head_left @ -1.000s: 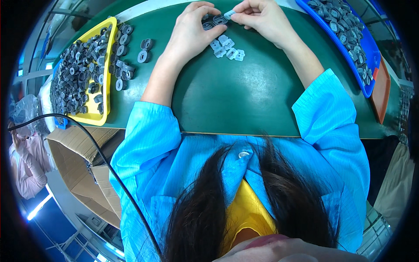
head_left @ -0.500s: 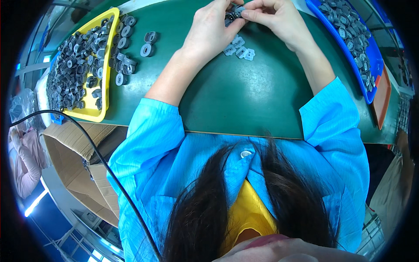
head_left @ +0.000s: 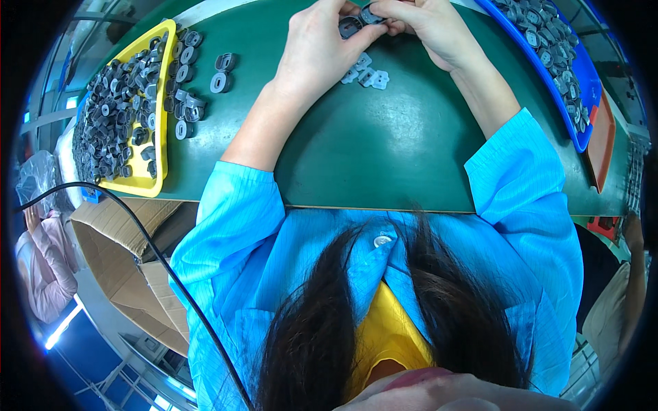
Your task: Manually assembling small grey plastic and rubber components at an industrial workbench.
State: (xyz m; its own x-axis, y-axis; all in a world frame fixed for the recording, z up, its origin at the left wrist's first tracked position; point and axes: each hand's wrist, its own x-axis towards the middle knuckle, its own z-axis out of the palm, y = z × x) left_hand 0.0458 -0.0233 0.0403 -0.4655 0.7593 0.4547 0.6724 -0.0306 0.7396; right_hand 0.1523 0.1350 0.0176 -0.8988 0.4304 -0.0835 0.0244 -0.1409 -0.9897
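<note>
Head view: green table (head_left: 384, 144), yellow tray (head_left: 159, 103) at left, blue tray (head_left: 582, 82) at right; left hand (head_left: 319, 48) and right hand (head_left: 428, 27) each pinch a grey part (head_left: 360, 19) at the far edge.

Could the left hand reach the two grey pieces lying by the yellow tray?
Probably yes. The left hand is busy pinching a small grey part, but only bare green table lies between it and the two grey pieces beside the yellow tray.
</note>
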